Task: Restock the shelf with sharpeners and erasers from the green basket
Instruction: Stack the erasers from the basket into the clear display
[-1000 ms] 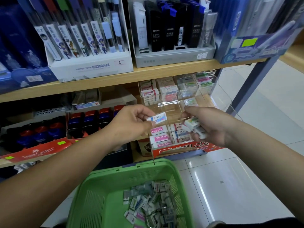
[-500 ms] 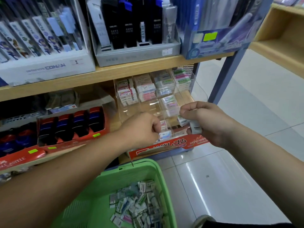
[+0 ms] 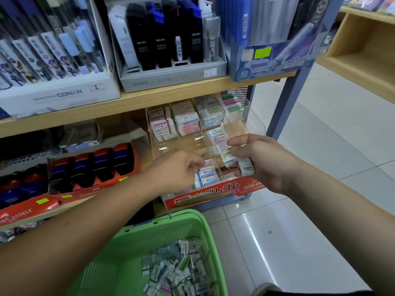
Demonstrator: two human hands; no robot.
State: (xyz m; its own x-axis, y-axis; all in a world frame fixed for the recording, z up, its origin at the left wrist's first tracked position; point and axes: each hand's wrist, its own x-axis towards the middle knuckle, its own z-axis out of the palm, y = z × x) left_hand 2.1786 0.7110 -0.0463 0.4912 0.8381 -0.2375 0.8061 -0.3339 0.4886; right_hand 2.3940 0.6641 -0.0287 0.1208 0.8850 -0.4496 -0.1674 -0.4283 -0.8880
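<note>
My right hand [image 3: 267, 163] grips spare erasers [image 3: 229, 157] as ready supply at 3 o'clock of my left hand [image 3: 175, 171], which curls onto the top eraser [image 3: 207, 164] in the clear organizer [image 3: 192, 144], pinching or merely touching I cannot tell; the green basket [image 3: 162, 229] sits at 6 o'clock.

Glossy white tiled floor [image 3: 299, 242], wooden unit right [image 3: 363, 52], blue-grey post [image 3: 288, 103]
</note>
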